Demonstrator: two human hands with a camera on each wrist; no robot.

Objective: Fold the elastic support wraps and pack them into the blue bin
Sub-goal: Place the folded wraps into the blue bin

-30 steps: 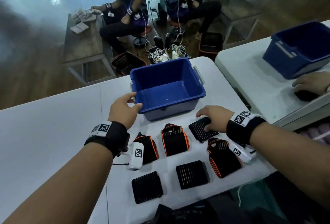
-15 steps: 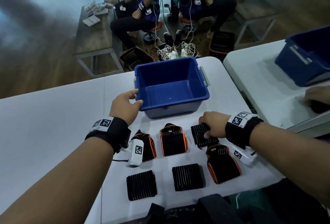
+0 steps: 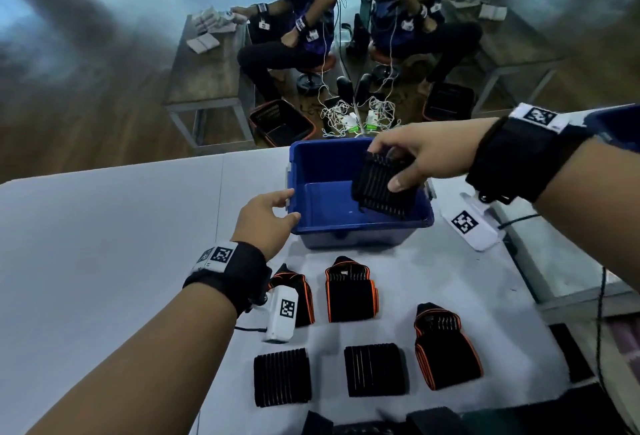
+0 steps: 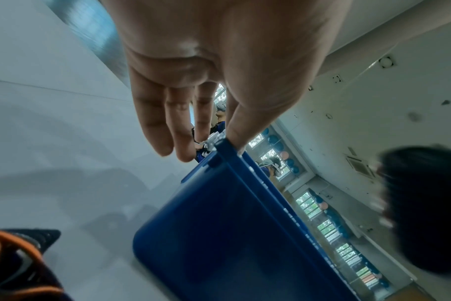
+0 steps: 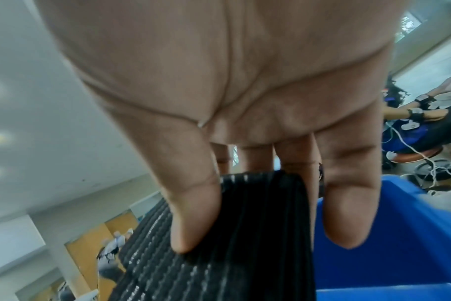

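The blue bin (image 3: 363, 226) stands empty at the table's far side. My right hand (image 3: 388, 168) holds a folded black ribbed wrap (image 3: 381, 192) tilted over the bin's right half, thumb on its near face and fingers behind it. In the right wrist view, thumb and fingers pinch the wrap (image 5: 219, 254) above the bin (image 5: 399, 244). My left hand (image 3: 289, 207) grips the bin's near left corner. The left wrist view shows its thumb on the rim of the bin (image 4: 219, 234). On the table lie three orange-trimmed wraps (image 3: 351, 292) and two plain black wraps (image 3: 375, 369).
A white tagged device (image 3: 472, 223) hangs below my right wrist, right of the bin. A second table (image 3: 561, 272) adjoins on the right. Two seated people, benches and black floor baskets (image 3: 280, 123) lie beyond the far edge. Dark items sit at the near edge.
My right hand closed on the black wrap lying by the bin, lifted it off the table and carried it over the bin. My left hand stayed at the bin's corner.
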